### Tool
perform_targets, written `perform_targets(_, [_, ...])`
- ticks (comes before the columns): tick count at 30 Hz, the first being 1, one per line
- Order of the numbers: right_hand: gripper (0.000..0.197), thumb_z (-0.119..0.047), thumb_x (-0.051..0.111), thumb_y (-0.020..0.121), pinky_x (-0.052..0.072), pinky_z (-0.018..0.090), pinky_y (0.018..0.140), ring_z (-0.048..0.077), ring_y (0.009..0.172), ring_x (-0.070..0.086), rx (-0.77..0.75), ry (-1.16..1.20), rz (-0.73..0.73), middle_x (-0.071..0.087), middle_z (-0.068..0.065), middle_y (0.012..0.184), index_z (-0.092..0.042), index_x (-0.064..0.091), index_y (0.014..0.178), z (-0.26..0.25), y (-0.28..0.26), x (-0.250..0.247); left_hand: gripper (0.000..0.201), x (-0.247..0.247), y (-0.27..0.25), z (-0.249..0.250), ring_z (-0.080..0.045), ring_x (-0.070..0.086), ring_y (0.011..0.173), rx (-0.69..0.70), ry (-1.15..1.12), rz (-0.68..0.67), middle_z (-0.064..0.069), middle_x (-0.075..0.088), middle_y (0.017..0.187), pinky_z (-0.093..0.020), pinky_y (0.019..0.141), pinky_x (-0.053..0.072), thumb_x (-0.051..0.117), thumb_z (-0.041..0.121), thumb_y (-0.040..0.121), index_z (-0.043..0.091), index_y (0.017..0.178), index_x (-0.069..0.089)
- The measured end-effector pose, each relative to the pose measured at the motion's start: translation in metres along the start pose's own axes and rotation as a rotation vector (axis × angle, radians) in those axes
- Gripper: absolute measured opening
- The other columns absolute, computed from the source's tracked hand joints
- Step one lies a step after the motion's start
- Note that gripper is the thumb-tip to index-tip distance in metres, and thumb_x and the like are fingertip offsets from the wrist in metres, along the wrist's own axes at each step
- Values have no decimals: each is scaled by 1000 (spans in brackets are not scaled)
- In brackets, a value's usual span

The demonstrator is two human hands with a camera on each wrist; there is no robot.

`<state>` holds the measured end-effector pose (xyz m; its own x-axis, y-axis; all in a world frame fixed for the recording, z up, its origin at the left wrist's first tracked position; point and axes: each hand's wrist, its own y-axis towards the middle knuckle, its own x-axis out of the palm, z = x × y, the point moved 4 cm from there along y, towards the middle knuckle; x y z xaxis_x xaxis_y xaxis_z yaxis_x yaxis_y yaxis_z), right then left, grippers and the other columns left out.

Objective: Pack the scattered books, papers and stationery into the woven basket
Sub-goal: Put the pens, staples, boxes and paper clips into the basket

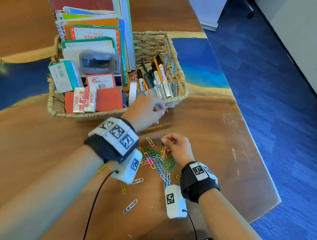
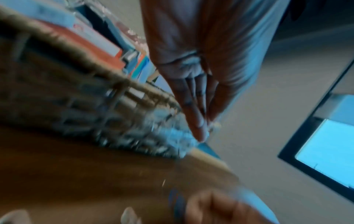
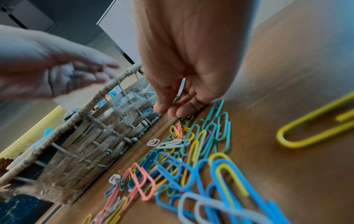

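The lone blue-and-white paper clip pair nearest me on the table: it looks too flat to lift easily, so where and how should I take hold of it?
The paper clip pair lies flat on the table, apart from the clip pile. Come from straight above and pinch one rounded end with thumb and fingertip; if it won't lift, probably press one end to tip the other up.

Right hand (image 3: 184,84) pinching blue paperclip (image 3: 149,114), woven basket (image 3: 80,151) beside
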<state>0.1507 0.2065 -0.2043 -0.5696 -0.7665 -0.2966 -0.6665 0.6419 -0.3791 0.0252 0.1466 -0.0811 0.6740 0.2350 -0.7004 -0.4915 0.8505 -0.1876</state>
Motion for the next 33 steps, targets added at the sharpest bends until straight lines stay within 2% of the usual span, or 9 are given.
perform_targets(5, [8,-3,59,88,42,25,64,12,59,47,-38,14,-15,53,-1,62,-3,66,88,-1,-1,2,13,51,-11,-38,-26,58,102,-152,129,-204,-14,66,100,-39,92,48,57,14,90,11,96,68])
perform_targets(9, [9,-6,61,87,44,32,71,10,64,49,-36,-1,-12,58,-4,69,-5,69,91,-1,-1,3,18,60,-16,-51,-28,56,95,-184,131,-192,-13,65,84,-38,94,43,56,21,92,14,79,66])
perform_targets(13, [11,-6,61,87,46,31,75,9,66,51,-9,-19,14,59,-3,71,-2,70,94,-1,-3,4,21,54,-18,-48,-29,57,91,-152,167,-149,-10,62,78,-39,88,45,53,21,93,15,75,62])
perform_targets(16, [11,-7,62,87,41,10,67,5,66,49,-24,-121,32,58,0,77,-4,70,93,-3,-4,6,21,34,-15,-34,-27,61,77,-87,160,-66,-8,63,76,-41,78,52,52,17,93,8,78,63])
perform_targets(21, [7,-5,63,84,36,6,57,0,58,43,-42,-242,42,51,-11,67,-4,70,84,-10,-8,10,20,-22,3,-1,-11,53,57,19,131,139,5,53,63,-21,59,46,49,11,94,1,84,64])
perform_targets(23, [5,-7,66,81,34,10,58,5,59,44,-65,-292,39,51,-6,68,-7,70,84,-13,-9,16,19,-44,16,6,-10,52,59,19,119,223,3,54,68,-17,57,42,49,11,94,2,85,64])
perform_targets(27, [7,-12,67,81,36,22,65,12,70,47,-84,-371,10,47,-4,70,-12,69,88,-15,-10,27,20,-76,46,-1,-23,58,72,-64,202,269,-3,58,72,-33,72,48,50,13,93,9,79,64])
perform_targets(30, [11,-15,68,81,36,24,66,12,72,45,-118,-414,31,38,-11,68,-12,67,91,-16,-13,31,27,-87,59,-14,-30,52,73,-154,315,262,-11,52,69,-35,64,43,45,7,92,8,67,54])
perform_targets(33, [15,-17,69,81,35,24,68,12,73,43,-150,-462,63,34,-14,69,-12,67,94,-16,-15,35,15,-92,59,-23,-36,53,100,-230,304,267,-19,55,95,-40,72,44,43,7,92,8,85,57])
